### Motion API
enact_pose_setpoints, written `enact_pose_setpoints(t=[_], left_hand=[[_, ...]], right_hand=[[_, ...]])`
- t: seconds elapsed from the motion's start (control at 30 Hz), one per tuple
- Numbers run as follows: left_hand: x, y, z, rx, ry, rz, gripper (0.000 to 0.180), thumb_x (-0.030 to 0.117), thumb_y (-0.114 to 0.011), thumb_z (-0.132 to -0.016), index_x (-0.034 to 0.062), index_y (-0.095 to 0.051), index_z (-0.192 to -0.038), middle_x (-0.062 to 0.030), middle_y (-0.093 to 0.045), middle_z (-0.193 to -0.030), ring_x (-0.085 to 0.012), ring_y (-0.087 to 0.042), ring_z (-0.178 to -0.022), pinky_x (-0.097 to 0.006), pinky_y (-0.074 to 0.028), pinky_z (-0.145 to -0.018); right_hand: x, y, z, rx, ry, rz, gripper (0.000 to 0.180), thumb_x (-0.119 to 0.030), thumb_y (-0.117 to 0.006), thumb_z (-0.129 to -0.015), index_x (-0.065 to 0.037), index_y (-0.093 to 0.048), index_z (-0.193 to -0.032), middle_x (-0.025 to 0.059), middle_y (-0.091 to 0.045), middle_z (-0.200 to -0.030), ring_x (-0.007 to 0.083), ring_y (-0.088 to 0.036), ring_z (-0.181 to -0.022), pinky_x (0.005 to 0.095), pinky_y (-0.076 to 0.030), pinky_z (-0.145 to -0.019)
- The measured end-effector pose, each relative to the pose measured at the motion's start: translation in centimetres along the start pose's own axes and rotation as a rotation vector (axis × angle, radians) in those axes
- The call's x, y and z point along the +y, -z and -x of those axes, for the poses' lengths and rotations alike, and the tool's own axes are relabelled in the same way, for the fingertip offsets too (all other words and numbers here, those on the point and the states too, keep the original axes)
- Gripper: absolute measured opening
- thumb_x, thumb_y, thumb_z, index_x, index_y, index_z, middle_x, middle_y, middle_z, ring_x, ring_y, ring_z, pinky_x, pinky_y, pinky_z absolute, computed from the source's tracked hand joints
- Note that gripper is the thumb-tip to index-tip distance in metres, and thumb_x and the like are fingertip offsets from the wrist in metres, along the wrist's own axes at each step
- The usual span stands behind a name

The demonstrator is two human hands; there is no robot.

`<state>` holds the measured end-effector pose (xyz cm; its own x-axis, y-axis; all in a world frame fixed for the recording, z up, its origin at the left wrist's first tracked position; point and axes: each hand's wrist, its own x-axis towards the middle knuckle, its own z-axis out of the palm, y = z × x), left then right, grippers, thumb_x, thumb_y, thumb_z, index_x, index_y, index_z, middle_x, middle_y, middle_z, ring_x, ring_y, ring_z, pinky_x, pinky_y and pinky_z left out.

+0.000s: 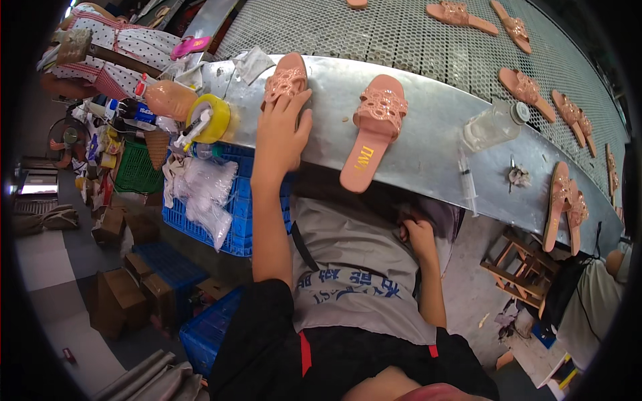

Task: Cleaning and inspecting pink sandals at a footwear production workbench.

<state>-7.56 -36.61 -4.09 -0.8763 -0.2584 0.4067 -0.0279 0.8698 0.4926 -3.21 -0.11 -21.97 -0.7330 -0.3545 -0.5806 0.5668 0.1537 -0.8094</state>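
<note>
A pink slide sandal [291, 67] with a shiny cut-out strap lies at the left of the metal work surface [441, 107]. My left hand [282, 130] is closed over it, fingers across the strap, hiding its lower part. To the right of that hand a second pink slide sandal [384, 120] rests sole down, its heel jutting over the near edge. Low by the grey apron [354, 240], my right hand [418, 235] is curled closed below the surface's edge. Whatever its fingers may hold is hidden.
Toward the right stand a clear bottle [491, 127], a syringe [466, 177] and a pair of pink sandals [565, 207]. Beyond runs a mesh belt [374, 40] carrying more sandals. At left are a yellow tape roll [217, 119] and a blue crate [241, 220]. Other people sit nearby.
</note>
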Motion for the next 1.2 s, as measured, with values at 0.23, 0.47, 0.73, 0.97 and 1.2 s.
enact_pose_setpoints(t=[0.23,0.47,0.73,0.97,1.2], left_hand=[[7.3,-0.3,0.2,-0.189,-0.231,-0.152,0.022,0.007,-0.067,-0.094,0.0049,-0.073,-0.114,-0.0146,-0.072,-0.113,-0.0358,-0.067,-0.106,-0.047,-0.053,-0.092],[16.2,-2.2,1.5,-0.828,-0.36,0.613,0.02,0.012,-0.076,-0.092,0.0048,-0.078,-0.111,-0.0113,-0.075,-0.117,-0.0295,-0.072,-0.106,-0.039,-0.056,-0.091],[16.7,-5.7,-0.5,-0.819,-0.363,1.015,0.008,0.008,-0.079,-0.09,0.0011,-0.075,-0.092,-0.0127,-0.075,-0.12,-0.0242,-0.072,-0.108,-0.034,-0.055,-0.094],[14.9,-5.9,1.6,-0.735,-0.113,1.218,0.016,0.004,-0.069,-0.099,0.0047,-0.053,-0.096,-0.0099,-0.072,-0.1,-0.014,-0.062,-0.098,-0.032,-0.052,-0.095],[14.3,-4.9,1.8,-0.78,0.209,1.377,0.014,0.009,-0.068,-0.102,0.0039,-0.061,-0.113,0.0001,-0.057,-0.085,-0.009,-0.054,-0.085,-0.028,-0.044,-0.083]], right_hand=[[-2.6,-0.5,4.1,-0.038,0.538,0.399,0.041,0.003,-0.055,-0.092,-0.003,-0.072,-0.128,0.0126,-0.067,-0.1,0.0188,-0.066,-0.096,0.0317,-0.052,-0.086],[-13.2,-0.8,11.8,0.013,0.726,0.114,0.033,0.002,-0.062,-0.094,0.0,-0.069,-0.126,0.0092,-0.063,-0.116,0.0185,-0.063,-0.097,0.0324,-0.051,-0.088],[-17.8,0.5,13.7,-0.007,0.436,-0.118,0.027,-0.003,-0.063,-0.098,-0.001,-0.069,-0.125,0.0067,-0.054,-0.135,0.0104,-0.061,-0.092,0.0241,-0.052,-0.071],[-18.4,-0.7,13.1,0.036,0.356,-0.153,0.024,-0.01,-0.062,-0.104,0.003,-0.068,-0.124,0.007,-0.054,-0.141,0.0098,-0.063,-0.09,0.0239,-0.052,-0.073],[-16.4,-1.9,11.2,0.037,0.415,-0.409,0.023,-0.018,-0.058,-0.104,0.001,-0.067,-0.113,0.007,-0.066,-0.098,0.0112,-0.063,-0.074,0.0255,-0.048,-0.063]])
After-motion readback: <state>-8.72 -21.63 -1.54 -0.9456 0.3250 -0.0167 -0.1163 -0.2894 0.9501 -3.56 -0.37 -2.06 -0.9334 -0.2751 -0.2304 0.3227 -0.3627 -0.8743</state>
